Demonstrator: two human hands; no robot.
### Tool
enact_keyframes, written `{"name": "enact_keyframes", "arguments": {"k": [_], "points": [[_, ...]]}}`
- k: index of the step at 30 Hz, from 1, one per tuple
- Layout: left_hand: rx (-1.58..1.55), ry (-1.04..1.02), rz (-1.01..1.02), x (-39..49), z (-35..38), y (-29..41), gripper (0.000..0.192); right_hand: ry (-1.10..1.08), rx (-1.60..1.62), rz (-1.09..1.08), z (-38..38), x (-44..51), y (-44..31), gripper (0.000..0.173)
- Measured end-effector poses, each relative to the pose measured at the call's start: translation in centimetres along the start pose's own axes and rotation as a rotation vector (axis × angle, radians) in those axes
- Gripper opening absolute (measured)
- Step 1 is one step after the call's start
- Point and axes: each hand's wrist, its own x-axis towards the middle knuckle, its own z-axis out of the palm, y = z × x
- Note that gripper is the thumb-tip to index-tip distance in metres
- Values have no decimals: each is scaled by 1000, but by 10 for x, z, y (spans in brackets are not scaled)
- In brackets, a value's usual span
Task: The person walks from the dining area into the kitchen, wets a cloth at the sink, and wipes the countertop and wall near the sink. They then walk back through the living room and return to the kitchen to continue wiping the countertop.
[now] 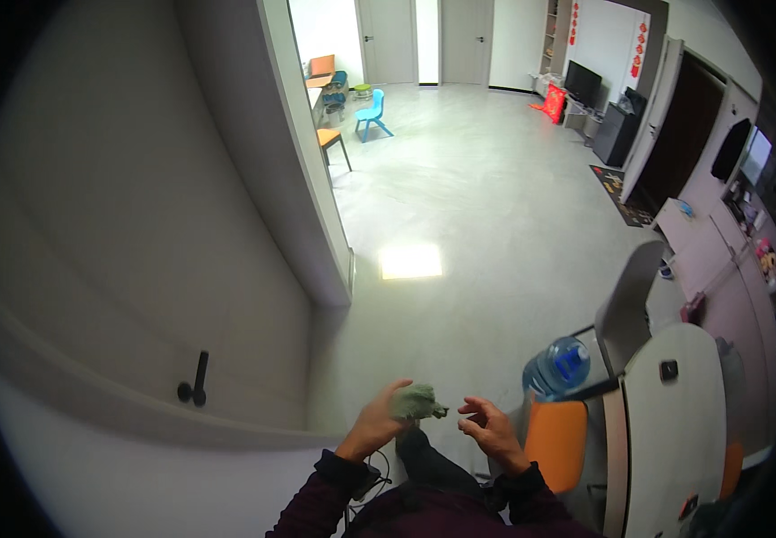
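Observation:
My left hand [378, 420], low in the middle of the view, is closed around a bunched green cloth [416, 402]. One dark-tipped end of the cloth sticks out towards the right. Across a small gap is my right hand [492, 430], with its fingers curled apart and nothing between them. Dark sleeves cover both wrists. Below my left hand, a thin black cable loops beside the sleeve.
A grey door with a black handle [194, 387] stands at left. To the right are an orange chair [556, 444], a large blue water bottle [558, 366], a grey chair [630, 306] and a table [677, 417]. Further off stands a small blue chair [373, 116].

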Motion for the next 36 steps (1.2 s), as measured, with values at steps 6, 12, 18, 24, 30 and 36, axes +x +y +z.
{"name": "enact_keyframes", "arguments": {"k": [6,12,18,24,30,36], "points": [[-286,115,-136,136,-112,56,60,-167,-153,-210,24,211,-72,45],[-437,247,6,256,-206,75,50,-357,-236,-446,3,388,-158,42],[-305,399,-110,475,-258,85,35,-266,-365,-284,-50,577,-168,42],[-157,-8,-31,728,-263,157,61,-110,-465,-82,-158,717,-177,51],[156,-220,122,950,-239,217,55,158,28,135,-233,858,-142,42],[145,-162,228,1140,-226,248,41,80,-322,-88,-307,1065,-163,48]]}}
